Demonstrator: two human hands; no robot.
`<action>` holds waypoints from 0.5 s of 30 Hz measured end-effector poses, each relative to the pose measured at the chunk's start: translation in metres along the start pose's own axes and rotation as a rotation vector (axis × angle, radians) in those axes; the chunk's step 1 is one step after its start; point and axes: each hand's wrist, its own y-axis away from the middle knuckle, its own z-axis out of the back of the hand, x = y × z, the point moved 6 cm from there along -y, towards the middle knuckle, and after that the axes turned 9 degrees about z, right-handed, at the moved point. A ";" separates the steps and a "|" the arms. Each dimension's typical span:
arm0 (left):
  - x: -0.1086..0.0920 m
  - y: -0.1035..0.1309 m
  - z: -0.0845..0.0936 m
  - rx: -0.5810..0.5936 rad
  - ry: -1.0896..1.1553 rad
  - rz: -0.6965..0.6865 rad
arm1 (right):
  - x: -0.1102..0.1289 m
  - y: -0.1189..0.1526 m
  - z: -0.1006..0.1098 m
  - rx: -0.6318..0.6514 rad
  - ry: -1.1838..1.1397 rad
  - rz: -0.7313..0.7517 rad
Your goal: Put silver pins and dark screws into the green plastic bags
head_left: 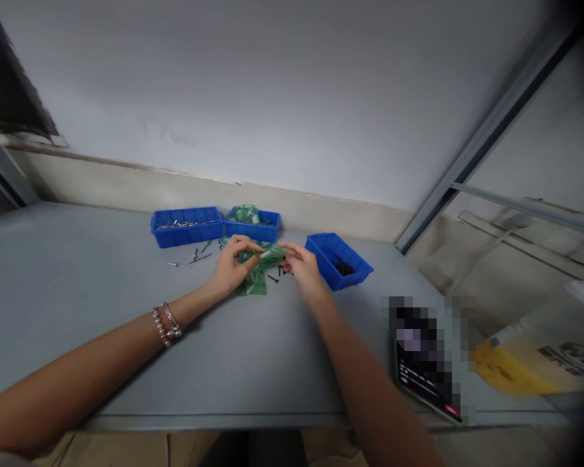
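My left hand (pixel 234 264) and my right hand (pixel 300 267) meet over the middle of the grey table, both closed on a small green plastic bag (pixel 272 254). The left thumb and forefinger pinch its left side, and the right fingers grip its right side. Beneath the hands lies another green plastic bag (pixel 254 284). A few black screws (pixel 273 279) lie loose beside my right hand. To the left of my left hand are several loose silver rivet-like pins (pixel 200 257). The fingertips of my right hand are partly hidden.
A blue bin (pixel 187 237) of silver pins stands at the back left, beside a blue bin (pixel 253 232) with green bags. Another blue bin (pixel 343 279) holds dark screws at right. A phone (pixel 425 370) and a yellowish drink container (pixel 511 366) are at the front right.
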 end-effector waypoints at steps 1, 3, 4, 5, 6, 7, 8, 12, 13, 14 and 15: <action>0.001 0.000 0.000 -0.004 0.003 -0.003 | -0.001 -0.001 0.000 -0.005 -0.012 -0.013; 0.002 0.000 0.000 0.003 0.013 0.001 | -0.002 0.000 0.000 0.005 -0.037 -0.048; 0.002 -0.001 0.000 0.008 0.025 0.005 | -0.002 0.000 -0.002 0.025 -0.057 -0.074; 0.003 -0.001 0.000 0.014 0.039 0.010 | -0.002 0.002 -0.004 0.052 -0.081 -0.105; 0.003 0.000 0.000 0.025 0.051 0.016 | -0.002 0.003 -0.006 0.080 -0.105 -0.136; 0.004 0.000 -0.001 0.037 0.060 0.024 | -0.001 0.005 -0.008 0.101 -0.126 -0.162; 0.005 0.000 -0.001 0.049 0.063 0.031 | 0.000 0.006 -0.009 0.114 -0.139 -0.176; 0.009 -0.001 -0.003 0.055 0.038 0.036 | 0.002 0.007 -0.008 0.084 -0.109 -0.124; 0.009 -0.001 -0.004 0.049 0.029 0.033 | 0.002 0.007 -0.007 0.078 -0.102 -0.109; 0.009 0.000 -0.004 0.046 0.022 0.029 | 0.002 0.007 -0.007 0.075 -0.101 -0.100; 0.008 0.000 -0.004 0.043 0.022 0.030 | 0.002 0.007 -0.007 0.070 -0.104 -0.093</action>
